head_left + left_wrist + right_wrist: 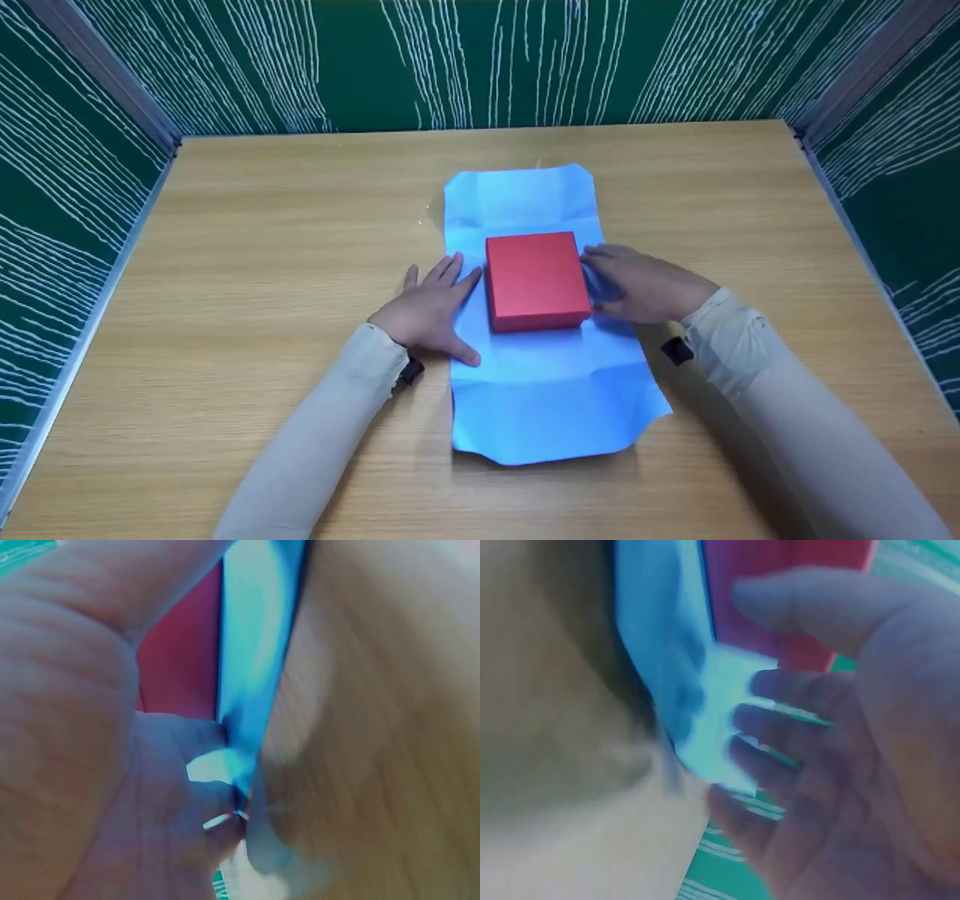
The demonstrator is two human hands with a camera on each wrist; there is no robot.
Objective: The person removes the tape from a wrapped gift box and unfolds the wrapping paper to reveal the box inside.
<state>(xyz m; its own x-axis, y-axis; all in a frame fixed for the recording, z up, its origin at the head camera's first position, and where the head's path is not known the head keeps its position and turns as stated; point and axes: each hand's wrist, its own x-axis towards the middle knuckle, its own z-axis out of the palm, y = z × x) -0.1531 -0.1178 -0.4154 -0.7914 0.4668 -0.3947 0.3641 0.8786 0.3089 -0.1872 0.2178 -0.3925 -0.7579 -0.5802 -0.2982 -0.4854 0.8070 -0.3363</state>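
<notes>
A red square box [536, 277] lies on a creased sheet of light blue paper [544, 409], which reaches past it toward the far and near sides. My left hand [426, 309] is spread at the paper's left edge, its fingers straight and pointing away, its thumb over the paper. Beside the box's right side, my right hand [649, 286] is above the paper with fingers extended and spaced apart. In the right wrist view, the thumb of the right hand [840, 757] overlaps the red box [750, 592]; whether it touches is unclear. Neither hand grips anything.
A wooden table [300, 232] carries the paper and box. Green panels with white streaks [360, 67] stand behind the table and along both sides. Small pale specks lie on the wood left of the paper's far part.
</notes>
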